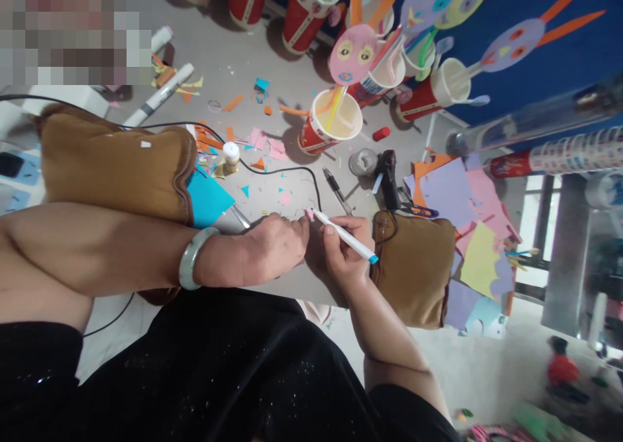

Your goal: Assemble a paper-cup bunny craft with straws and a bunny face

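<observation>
My right hand (348,247) grips a white marker with a blue end (351,241), its tip pointing left toward my left hand. With fingers pinched together, my left hand (272,247) holds a small pink paper piece (311,214) at its fingertips, right by the marker's tip. The fingers partly cover that piece, and any marks on it are too small to read. Just beyond my hands lies a black-and-clear pen (337,190). Close to my left wrist are a sheet of blue paper (209,198) and a metal blade-like tool (241,216).
Brown cushions (117,163) flank my hands, the other cushion (413,267) on the right. A black glue gun (388,179) stands near scissors (419,210) and coloured paper (448,189). Ahead is a paper cup (318,137) with a pink paper face (354,54). A black cable (282,171) crosses the table.
</observation>
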`<state>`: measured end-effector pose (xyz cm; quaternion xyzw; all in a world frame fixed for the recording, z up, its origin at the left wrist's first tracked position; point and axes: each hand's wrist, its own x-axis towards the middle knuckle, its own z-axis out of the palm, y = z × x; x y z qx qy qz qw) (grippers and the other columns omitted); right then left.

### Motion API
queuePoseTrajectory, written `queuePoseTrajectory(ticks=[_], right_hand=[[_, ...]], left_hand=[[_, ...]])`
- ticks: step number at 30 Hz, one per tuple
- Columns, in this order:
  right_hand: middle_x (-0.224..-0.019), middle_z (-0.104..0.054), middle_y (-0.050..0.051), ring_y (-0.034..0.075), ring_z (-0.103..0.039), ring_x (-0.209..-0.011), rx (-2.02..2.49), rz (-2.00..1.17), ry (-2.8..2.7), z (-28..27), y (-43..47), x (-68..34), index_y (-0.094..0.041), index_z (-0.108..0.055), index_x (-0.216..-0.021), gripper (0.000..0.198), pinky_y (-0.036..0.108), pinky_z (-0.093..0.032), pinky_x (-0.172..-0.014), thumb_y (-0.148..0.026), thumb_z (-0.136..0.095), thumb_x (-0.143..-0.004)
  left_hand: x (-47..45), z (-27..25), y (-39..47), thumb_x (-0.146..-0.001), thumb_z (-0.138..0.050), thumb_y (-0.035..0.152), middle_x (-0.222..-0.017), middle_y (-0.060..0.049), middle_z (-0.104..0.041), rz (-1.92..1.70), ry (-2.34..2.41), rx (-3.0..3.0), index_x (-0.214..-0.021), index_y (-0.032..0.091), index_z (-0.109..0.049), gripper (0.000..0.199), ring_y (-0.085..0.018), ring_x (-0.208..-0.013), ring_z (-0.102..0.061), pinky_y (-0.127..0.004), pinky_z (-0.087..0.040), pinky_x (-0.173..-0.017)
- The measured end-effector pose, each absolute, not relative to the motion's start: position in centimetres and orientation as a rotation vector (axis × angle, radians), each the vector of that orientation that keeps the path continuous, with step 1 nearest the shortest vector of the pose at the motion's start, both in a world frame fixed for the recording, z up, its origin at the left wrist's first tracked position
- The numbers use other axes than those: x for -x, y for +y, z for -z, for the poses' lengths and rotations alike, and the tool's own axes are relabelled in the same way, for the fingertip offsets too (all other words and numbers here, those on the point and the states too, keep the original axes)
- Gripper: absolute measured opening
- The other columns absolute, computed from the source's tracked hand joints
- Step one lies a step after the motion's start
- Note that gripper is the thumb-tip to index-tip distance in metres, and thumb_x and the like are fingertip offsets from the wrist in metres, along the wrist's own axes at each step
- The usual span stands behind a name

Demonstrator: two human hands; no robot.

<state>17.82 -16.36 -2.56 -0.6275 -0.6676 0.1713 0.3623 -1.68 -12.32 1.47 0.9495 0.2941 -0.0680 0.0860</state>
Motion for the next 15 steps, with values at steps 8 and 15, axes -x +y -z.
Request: queuePoseTrajectory(ticks=[8,15], right_hand=[[-0.070,-0.071,-0.001,0.015,-0.066,-0.055,1.600,-0.286,-1.768,1.9,-15.7,-17.7,-0.023,-0.064,-0.088,0.015,0.027,-0.054,-0.051,-0.035,-0.064,-0.096],[-0.072,-0.071,-0.001,0.014,-0.066,-0.057,1.533,-0.260,-1.799,2.2,-15.6,-17.6,-0.022,-0.066,-0.089,0.007,0.026,-0.052,-0.053,-0.026,-0.067,-0.095]], left_hand=[[1.0,-3.2,-11.4,-0.107,-0.055,0.028,-0.109,-0.023,-0.075,0.383,0.848,-2.664,-0.154,-0.010,-0.046,0.061,-0.028,-0.096,-0.074,-0.037,-0.049,-0.079],[1.3,-2.8,-11.6,-0.107,-0.051,0.022,-0.105,-0.021,-0.075,0.304,0.837,-2.722,-0.151,-0.011,-0.048,0.056,-0.027,-0.092,-0.074,-0.037,-0.049,-0.076]])
